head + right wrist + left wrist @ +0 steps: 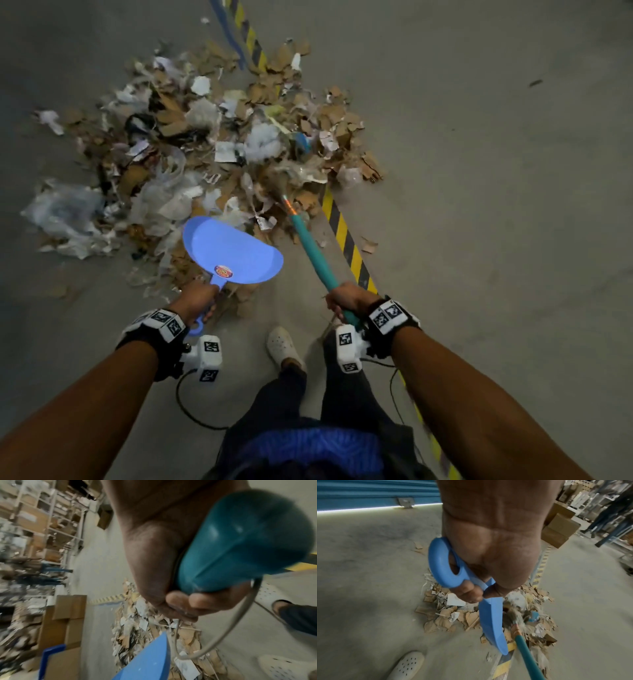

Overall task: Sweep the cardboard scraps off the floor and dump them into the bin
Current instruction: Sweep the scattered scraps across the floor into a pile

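Note:
A wide heap of cardboard scraps (pixel 205 147) mixed with paper and plastic film lies on the grey floor ahead of me. My left hand (pixel 197 301) grips the handle of a blue dustpan (pixel 233 251), held just above the heap's near edge; the pan holds nothing. In the left wrist view the dustpan (pixel 489 622) shows edge-on below my fist (pixel 488 561). My right hand (pixel 346 301) grips the teal broom handle (pixel 313 251); its blurred brush end (pixel 281 174) is in the scraps. The right wrist view shows my fingers (pixel 188 604) wrapped round the teal handle (pixel 240 540).
A yellow-black floor stripe (pixel 346 240) runs under the heap. My white shoe (pixel 282 344) stands behind the dustpan. Stacked cardboard boxes (pixel 559 530) and shelving (pixel 42 520) stand beyond the heap, and a person's legs (pixel 607 513) are near them. No bin is identifiable.

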Demonstrator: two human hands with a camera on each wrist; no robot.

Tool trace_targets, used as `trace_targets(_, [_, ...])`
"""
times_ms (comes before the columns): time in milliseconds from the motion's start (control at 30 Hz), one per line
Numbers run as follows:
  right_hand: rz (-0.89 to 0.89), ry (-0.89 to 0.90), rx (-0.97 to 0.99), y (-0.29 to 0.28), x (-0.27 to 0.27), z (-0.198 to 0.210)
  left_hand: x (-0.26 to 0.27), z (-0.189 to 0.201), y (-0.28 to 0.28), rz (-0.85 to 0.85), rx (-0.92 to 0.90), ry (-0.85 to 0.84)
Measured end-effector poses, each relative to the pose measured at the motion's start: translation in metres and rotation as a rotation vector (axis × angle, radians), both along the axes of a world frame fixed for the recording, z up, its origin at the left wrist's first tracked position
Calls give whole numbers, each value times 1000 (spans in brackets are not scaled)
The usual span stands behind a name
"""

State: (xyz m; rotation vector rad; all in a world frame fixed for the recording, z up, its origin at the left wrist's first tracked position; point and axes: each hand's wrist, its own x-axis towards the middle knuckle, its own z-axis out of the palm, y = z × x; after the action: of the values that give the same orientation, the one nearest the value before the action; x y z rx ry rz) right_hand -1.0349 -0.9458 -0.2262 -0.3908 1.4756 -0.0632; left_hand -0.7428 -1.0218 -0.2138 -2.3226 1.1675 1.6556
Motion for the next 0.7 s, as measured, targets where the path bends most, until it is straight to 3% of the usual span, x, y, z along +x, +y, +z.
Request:
trace_targets(133, [197,79,-191,-5,-14,30,11,6,16,128,-8,20])
trace_targets(400, [312,276,-294,37,-29,76,34,21,37,307,-20,70])
trace_targets(500, [253,314,-286,63,-36,88,40,25,40,281,-46,115])
trace_targets(700, [-95,406,-196,145,-47,94,48,19,48,183,-55,156])
